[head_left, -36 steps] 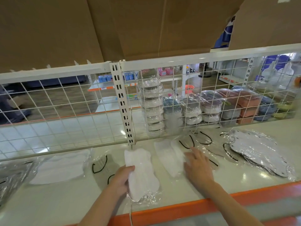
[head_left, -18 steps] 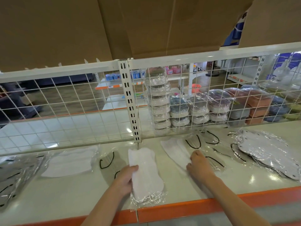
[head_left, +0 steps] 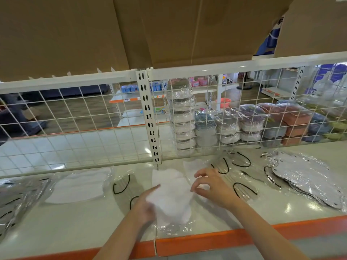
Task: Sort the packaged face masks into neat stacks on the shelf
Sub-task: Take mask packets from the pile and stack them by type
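Clear-bagged white mask point(head_left: 170, 197) | left hand point(head_left: 144, 205) holds it | right hand point(head_left: 216, 188) fingers spread above

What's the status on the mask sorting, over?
Left hand gripping white mask pack. Right hand open, fingers on it. Loose packs crowd right side.

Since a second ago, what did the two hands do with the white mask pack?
The left hand keeps hold of the white mask pack, tilting it toward the right. The right hand has lifted off the flat pack behind and reaches for the held one. The other packs stayed put.
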Tool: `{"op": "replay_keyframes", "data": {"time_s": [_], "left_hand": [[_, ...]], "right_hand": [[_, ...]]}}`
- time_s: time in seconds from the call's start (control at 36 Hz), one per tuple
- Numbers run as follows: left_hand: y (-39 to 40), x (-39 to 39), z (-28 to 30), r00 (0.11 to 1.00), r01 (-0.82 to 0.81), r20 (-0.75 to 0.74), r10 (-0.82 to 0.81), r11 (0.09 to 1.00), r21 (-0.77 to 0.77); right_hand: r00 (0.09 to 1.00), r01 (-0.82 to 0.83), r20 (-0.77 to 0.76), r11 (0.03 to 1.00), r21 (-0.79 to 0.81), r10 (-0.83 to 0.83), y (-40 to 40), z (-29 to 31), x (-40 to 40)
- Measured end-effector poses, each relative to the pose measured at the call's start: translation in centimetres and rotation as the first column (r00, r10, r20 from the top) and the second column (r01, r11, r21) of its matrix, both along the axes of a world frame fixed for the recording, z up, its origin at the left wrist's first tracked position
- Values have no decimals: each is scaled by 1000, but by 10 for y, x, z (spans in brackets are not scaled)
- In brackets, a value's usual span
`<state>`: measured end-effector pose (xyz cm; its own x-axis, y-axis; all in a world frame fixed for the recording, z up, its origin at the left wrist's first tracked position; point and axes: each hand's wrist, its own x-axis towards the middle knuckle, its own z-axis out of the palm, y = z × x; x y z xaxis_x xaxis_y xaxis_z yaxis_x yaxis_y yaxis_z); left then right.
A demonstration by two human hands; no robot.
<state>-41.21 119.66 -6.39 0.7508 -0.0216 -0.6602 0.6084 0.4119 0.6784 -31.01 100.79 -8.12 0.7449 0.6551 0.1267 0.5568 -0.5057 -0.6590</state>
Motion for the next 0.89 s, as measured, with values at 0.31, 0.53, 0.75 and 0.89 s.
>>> {"op": "replay_keyframes", "data": {"time_s": [0.31, 0.53, 0.75, 0.89], "left_hand": [[-1, 1, -8, 982, -47, 185, 28, 994, 102], [8, -7, -15, 980, -42, 201, -3, 976, 215], [5, -7, -27, 982, -66, 189, 17, 965, 255], [-8, 0, -31, 979, -90, 201, 17, 929, 358]], "right_hand": [[992, 121, -36, 982, 142, -117, 17, -14, -2], [975, 170, -101, 956, -239, -199, 9, -27, 1], [960, 280, 97, 898, -338, -263, 10, -35, -1], [958, 284, 128, 899, -334, -255, 18, -39, -8]]}}
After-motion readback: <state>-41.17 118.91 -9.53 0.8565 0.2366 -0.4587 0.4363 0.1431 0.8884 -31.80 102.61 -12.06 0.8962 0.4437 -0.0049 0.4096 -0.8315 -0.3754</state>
